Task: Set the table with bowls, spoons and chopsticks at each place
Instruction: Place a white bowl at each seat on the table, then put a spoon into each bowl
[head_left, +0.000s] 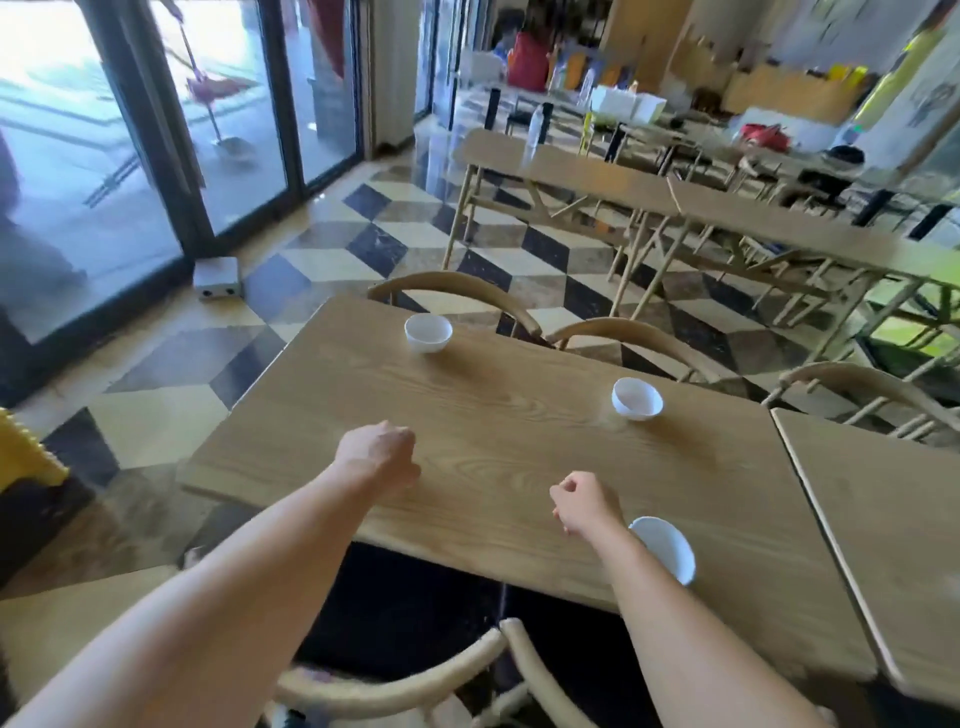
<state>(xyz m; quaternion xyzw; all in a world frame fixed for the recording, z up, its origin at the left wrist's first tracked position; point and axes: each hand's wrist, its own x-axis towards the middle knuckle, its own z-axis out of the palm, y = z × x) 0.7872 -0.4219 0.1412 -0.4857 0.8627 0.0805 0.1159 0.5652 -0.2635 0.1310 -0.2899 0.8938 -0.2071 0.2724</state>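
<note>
Three small white round bowls on the light wooden table (509, 415): far-left bowl (428, 333), far-right bowl (637, 398), near bowl (667, 548) at the near edge, partly behind the right forearm; right hand (584, 501) over the table just beside the near bowl, fingers curled in, nothing visible in them; left hand (376, 457) over the near-left area, fingers tucked under, can't tell if it holds anything; curved-back wooden chairs (457, 291) along the far side.

On the table (519, 441) sit far-left bowl (428, 332), far-right bowl (637, 398), near-right bowl (670, 545) (at edge).

Left hand (379, 457) and right hand (582, 501) hover curled above table (519, 421) with bowls (637, 399).
</note>
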